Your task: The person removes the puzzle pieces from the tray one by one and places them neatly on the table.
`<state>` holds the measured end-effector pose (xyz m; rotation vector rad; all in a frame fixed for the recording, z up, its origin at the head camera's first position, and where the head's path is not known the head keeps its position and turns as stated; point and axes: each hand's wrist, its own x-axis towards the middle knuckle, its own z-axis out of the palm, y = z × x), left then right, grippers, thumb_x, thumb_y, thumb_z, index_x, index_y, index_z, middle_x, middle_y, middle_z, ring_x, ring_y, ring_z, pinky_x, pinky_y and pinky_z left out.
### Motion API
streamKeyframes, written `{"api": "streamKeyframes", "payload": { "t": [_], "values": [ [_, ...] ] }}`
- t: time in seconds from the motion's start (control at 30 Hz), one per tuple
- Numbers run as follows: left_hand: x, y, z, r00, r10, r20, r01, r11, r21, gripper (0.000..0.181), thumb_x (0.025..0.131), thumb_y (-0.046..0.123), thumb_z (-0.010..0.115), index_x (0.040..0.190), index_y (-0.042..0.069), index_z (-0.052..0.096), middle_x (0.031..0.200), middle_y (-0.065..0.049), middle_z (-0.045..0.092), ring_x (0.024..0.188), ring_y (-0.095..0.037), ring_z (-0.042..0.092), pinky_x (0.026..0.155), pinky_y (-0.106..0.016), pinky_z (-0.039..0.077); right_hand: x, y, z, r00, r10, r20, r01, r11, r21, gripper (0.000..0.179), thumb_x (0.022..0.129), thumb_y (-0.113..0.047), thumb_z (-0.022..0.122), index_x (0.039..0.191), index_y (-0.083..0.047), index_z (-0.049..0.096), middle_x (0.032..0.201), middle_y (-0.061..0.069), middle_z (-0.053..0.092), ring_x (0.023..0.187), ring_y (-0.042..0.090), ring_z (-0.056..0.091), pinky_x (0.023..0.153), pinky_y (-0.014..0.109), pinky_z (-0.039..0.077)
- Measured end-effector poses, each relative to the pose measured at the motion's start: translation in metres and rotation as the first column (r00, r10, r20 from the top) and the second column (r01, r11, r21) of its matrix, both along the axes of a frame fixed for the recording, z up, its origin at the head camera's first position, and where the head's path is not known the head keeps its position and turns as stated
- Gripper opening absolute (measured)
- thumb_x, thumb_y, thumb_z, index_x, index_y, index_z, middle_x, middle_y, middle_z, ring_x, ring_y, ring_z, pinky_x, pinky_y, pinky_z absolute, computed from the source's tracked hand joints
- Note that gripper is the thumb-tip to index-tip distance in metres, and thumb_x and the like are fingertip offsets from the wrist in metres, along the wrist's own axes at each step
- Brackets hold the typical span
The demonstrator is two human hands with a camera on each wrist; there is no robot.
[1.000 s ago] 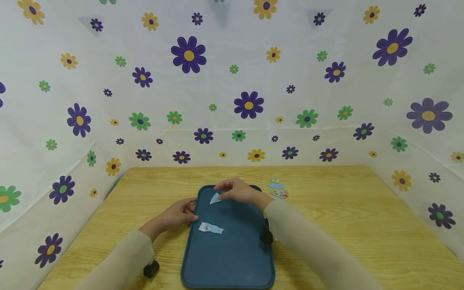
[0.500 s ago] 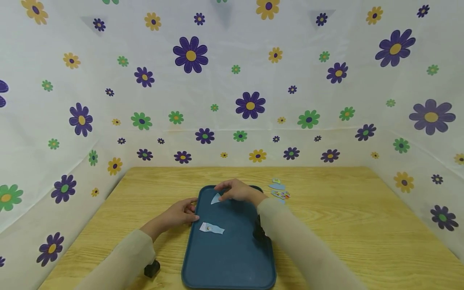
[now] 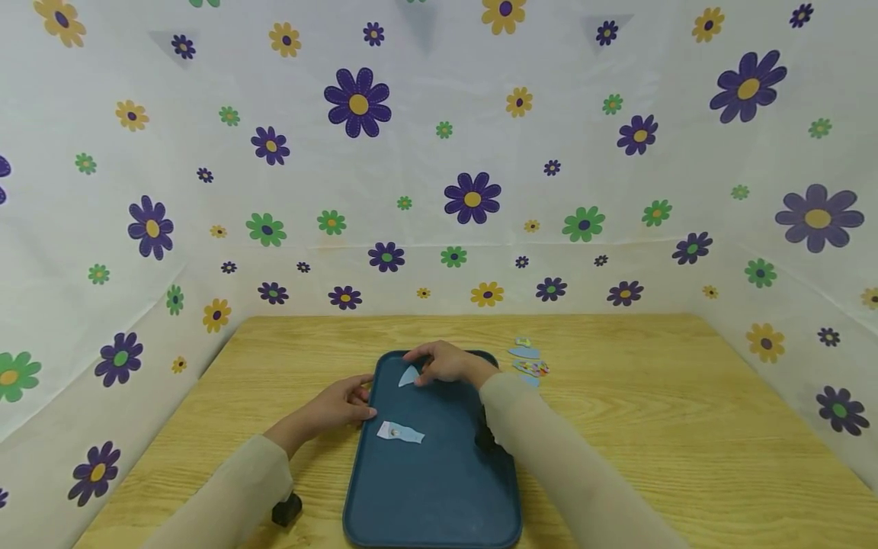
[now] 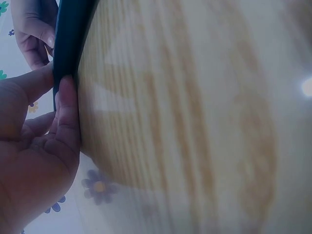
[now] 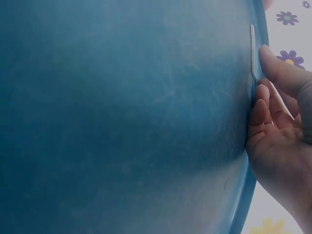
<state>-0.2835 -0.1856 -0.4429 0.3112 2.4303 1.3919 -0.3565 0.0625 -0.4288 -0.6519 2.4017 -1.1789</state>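
Note:
A dark blue tray [image 3: 439,488] lies on the wooden table. My left hand [image 3: 338,404] grips its left rim, thumb and fingers on either side of the edge in the left wrist view. Near the tray's far left corner lies a flat light-blue triangular piece [image 3: 408,376]. My right hand [image 3: 446,361] rests over the tray's far end, its thumb and fingertips right at the triangle's right edge. In the right wrist view that piece [image 5: 252,51] shows edge-on, the thumb beside it and the other fingers loosely bent. A longer light-blue piece [image 3: 401,432] with a small picture lies nearer, left of the middle.
Several flat pieces [image 3: 527,354], some blue and some multicoloured, lie on the table [image 3: 658,412] beyond the tray's far right corner. A white cloth [image 3: 425,152] with printed flowers stands around the back and sides. A black block [image 3: 286,509] sits under my left sleeve.
My right forearm has swung left over the tray, and its thumb has drawn back slightly, showing more of the triangular piece. My left hand stays on the rim.

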Motion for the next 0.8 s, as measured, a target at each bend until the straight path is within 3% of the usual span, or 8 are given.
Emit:
{"api": "streamKeyframes", "payload": {
  "t": [0.13, 0.3, 0.8],
  "values": [
    [0.0001, 0.0002, 0.0006, 1.000, -0.001, -0.002, 0.001, 1.000, -0.006, 0.068, 0.089, 0.006, 0.070, 0.147, -0.002, 0.036, 0.102, -0.011, 0.053, 0.081, -0.021, 0.055, 0.068, -0.033, 0.050, -0.0001, -0.0017, 0.0002, 1.000, -0.007, -0.011, 0.007, 1.000, 0.023, 0.047, 0.084, -0.002, 0.074, 0.129, -0.009, 0.063, 0.092, 0.006, 0.055, 0.072, 0.018, 0.047, 0.064, 0.027, 0.040],
    [0.0005, 0.0002, 0.0021, 1.000, -0.007, -0.006, 0.007, 1.000, -0.018, 0.068, 0.089, 0.007, 0.071, 0.146, -0.002, 0.036, 0.101, -0.011, 0.053, 0.081, -0.021, 0.054, 0.070, -0.033, 0.051, 0.0008, -0.0028, -0.0007, 0.999, -0.030, -0.023, 0.031, 0.998, 0.046, 0.046, 0.084, -0.001, 0.074, 0.128, -0.011, 0.064, 0.092, 0.005, 0.054, 0.076, 0.017, 0.048, 0.066, 0.026, 0.040],
    [0.0014, 0.0000, 0.0036, 1.000, -0.028, -0.012, 0.028, 0.999, -0.015, 0.068, 0.089, 0.007, 0.070, 0.147, -0.004, 0.034, 0.098, -0.011, 0.052, 0.079, -0.021, 0.054, 0.070, -0.033, 0.051, 0.0019, -0.0049, -0.0002, 0.996, -0.006, -0.091, 0.016, 0.995, 0.101, 0.039, 0.085, -0.002, 0.073, 0.123, -0.010, 0.068, 0.113, 0.005, 0.055, 0.079, 0.019, 0.049, 0.066, 0.027, 0.040]
  ]
}}
